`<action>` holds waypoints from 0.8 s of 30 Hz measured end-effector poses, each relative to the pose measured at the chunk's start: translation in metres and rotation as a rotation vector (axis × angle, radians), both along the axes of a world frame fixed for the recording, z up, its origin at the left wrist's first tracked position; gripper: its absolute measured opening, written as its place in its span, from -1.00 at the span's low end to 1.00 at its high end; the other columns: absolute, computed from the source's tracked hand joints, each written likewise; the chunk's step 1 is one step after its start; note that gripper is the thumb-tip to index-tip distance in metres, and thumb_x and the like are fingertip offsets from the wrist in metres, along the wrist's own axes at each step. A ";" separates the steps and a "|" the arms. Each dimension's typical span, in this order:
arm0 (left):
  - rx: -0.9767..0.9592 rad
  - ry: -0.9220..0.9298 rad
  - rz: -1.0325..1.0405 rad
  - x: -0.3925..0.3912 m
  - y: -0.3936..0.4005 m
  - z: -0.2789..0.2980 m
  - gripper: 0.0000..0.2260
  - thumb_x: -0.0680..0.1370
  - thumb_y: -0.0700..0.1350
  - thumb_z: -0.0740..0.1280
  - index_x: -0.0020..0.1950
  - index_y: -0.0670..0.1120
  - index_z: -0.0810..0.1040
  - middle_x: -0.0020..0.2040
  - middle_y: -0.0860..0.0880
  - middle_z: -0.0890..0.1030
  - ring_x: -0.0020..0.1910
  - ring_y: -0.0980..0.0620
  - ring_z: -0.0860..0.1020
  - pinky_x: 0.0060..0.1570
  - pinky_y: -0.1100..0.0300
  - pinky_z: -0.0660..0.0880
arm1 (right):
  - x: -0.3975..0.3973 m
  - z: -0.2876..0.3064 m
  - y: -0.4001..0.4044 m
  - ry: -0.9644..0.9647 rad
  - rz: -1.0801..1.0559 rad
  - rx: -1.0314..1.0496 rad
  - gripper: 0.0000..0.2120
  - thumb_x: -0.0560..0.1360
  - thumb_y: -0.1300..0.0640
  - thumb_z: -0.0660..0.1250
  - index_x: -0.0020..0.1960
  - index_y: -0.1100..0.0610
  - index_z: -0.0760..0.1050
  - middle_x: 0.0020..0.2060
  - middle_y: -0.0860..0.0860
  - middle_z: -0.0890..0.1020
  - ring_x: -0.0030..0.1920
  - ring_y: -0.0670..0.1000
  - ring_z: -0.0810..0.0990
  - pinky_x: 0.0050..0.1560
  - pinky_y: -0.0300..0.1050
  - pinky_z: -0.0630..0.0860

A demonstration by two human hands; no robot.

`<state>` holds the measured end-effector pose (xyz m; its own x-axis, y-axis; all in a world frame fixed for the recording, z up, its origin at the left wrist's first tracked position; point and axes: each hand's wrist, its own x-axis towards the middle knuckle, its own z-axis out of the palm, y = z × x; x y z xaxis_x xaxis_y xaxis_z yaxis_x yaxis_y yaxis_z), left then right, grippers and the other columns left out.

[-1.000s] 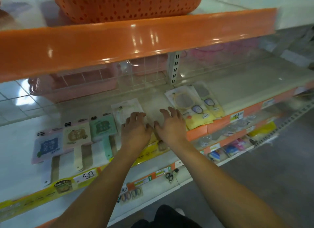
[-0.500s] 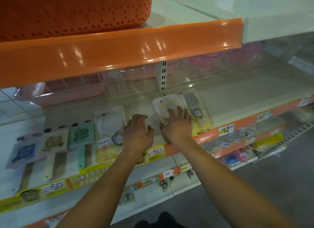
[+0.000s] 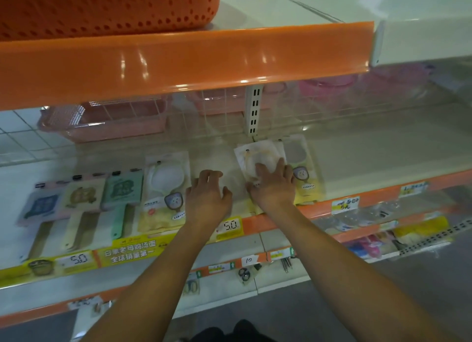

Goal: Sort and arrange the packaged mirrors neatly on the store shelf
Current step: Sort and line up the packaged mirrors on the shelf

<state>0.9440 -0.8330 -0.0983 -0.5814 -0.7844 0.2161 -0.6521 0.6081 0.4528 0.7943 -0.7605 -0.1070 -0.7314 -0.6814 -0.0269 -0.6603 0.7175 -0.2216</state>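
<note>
Currently, we had both bare hands on the cream-coloured middle shelf (image 3: 357, 163) with its orange front edge strip. Our left hand (image 3: 208, 197) lay palm-down with fingers spread and slightly curled, holding nothing, on a bare patch of shelf between two groups of packages. Our right hand (image 3: 273, 186) lay flat and open, fingers extended, pressing on the white-and-yellow plastic packet holding a round mirror (image 3: 251, 158), which lay tilted on top of a similar overlapping yellow packet with a grey round mirror (image 3: 300, 168) just to its right. Just beside the left hand, on its left, lay another clear-and-yellow packet with a round white mirror (image 3: 166, 193), flat and square to the shelf edge. Further left, three carded hand mirrors with handles lay side by side: a mint-green one (image 3: 122, 191), a cream one (image 3: 83, 196) and a blue-and-pink one (image 3: 42, 206). Yellow price labels reading 5.0 (image 3: 229, 225) were fixed to the front strip below the hands. An orange perforated plastic basket (image 3: 102, 7) stood on the shelf above.
</note>
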 end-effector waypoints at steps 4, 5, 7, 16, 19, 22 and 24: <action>-0.004 0.006 -0.020 -0.002 0.001 0.001 -0.60 0.44 0.00 0.20 0.24 -0.09 0.49 0.21 -0.07 0.49 0.11 -0.15 0.53 0.02 -0.03 0.47 | 0.000 0.003 0.009 0.045 -0.022 -0.067 -0.55 0.51 -0.18 0.23 0.37 -0.15 0.32 0.51 0.23 0.10 0.41 0.33 0.17 0.38 0.16 0.20; -0.005 0.007 -0.021 -0.003 0.000 0.002 -0.59 0.43 0.01 0.18 0.23 -0.09 0.50 0.21 -0.07 0.49 0.10 -0.15 0.53 0.01 -0.02 0.46 | 0.000 0.005 0.011 0.048 -0.026 -0.071 -0.56 0.51 -0.17 0.23 0.37 -0.15 0.33 0.50 0.23 0.11 0.39 0.34 0.19 0.36 0.17 0.22; -0.004 0.011 -0.031 -0.003 -0.002 0.002 -0.59 0.44 0.01 0.19 0.23 -0.09 0.50 0.21 -0.08 0.49 0.10 -0.16 0.53 0.02 -0.02 0.44 | 0.000 0.006 0.012 0.045 -0.043 -0.087 -0.58 0.52 -0.14 0.24 0.36 -0.13 0.35 0.50 0.24 0.13 0.38 0.35 0.20 0.34 0.19 0.24; 0.031 -0.008 -0.017 0.016 -0.026 0.007 -0.67 0.53 -0.03 0.27 0.28 -0.05 0.45 0.27 -0.04 0.44 0.19 -0.11 0.46 0.11 0.01 0.37 | 0.030 0.018 -0.016 0.015 -0.028 -0.170 -0.61 0.53 -0.11 0.22 0.35 -0.18 0.37 0.50 0.13 0.14 0.36 0.28 0.22 0.36 0.14 0.21; 0.027 -0.011 0.009 0.027 -0.037 0.009 -0.67 0.52 -0.03 0.27 0.28 -0.04 0.45 0.27 -0.04 0.45 0.19 -0.11 0.46 0.11 0.01 0.38 | 0.044 0.020 -0.028 0.032 -0.001 -0.179 -0.62 0.53 -0.12 0.23 0.34 -0.19 0.38 0.51 0.13 0.14 0.36 0.27 0.22 0.36 0.13 0.21; 0.035 -0.001 0.033 0.040 -0.045 0.012 -0.66 0.52 -0.03 0.28 0.29 -0.03 0.44 0.28 -0.05 0.45 0.22 -0.11 0.45 0.16 0.00 0.39 | 0.056 0.020 -0.040 0.027 0.020 -0.160 -0.62 0.53 -0.13 0.23 0.34 -0.19 0.36 0.52 0.13 0.12 0.36 0.27 0.22 0.34 0.13 0.22; 0.034 -0.012 0.050 0.048 -0.051 0.014 -0.65 0.51 -0.03 0.28 0.29 -0.03 0.44 0.29 -0.05 0.44 0.23 -0.11 0.45 0.18 -0.01 0.40 | 0.063 0.020 -0.047 0.022 0.031 -0.163 -0.62 0.53 -0.13 0.23 0.34 -0.20 0.37 0.52 0.13 0.13 0.36 0.27 0.21 0.33 0.13 0.23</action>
<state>0.9924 -0.8837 -0.0839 -0.5441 -0.8190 0.1823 -0.6865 0.5595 0.4644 0.8576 -0.8077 -0.0872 -0.7090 -0.6978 0.1023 -0.6879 0.6522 -0.3187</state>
